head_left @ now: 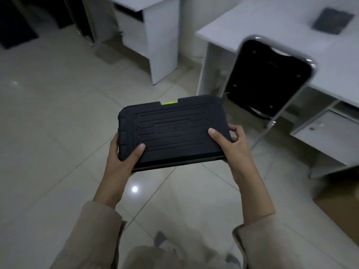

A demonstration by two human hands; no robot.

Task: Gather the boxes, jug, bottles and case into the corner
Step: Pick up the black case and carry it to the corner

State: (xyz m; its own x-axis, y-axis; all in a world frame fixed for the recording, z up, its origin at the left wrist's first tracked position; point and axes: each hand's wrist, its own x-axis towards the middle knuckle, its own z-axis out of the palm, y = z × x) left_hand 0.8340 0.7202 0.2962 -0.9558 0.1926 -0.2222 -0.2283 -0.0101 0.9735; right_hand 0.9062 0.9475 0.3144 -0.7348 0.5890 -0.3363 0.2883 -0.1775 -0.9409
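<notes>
A flat black ribbed case (172, 131) with a small lime-green latch on its far edge is held level above the tiled floor, in the middle of the view. My left hand (124, 154) grips its near left corner, thumb on top. My right hand (231, 144) grips its near right corner, thumb on the lid and fingers curled round the side. No boxes, jug or bottles are in view.
A black chair with a chrome frame (268, 78) stands pushed against a white desk (272, 30) at the right. Another white desk (155, 35) stands at the back. A dark pad (332, 21) lies on the right desk. A brown cardboard surface (342, 216) shows at the lower right.
</notes>
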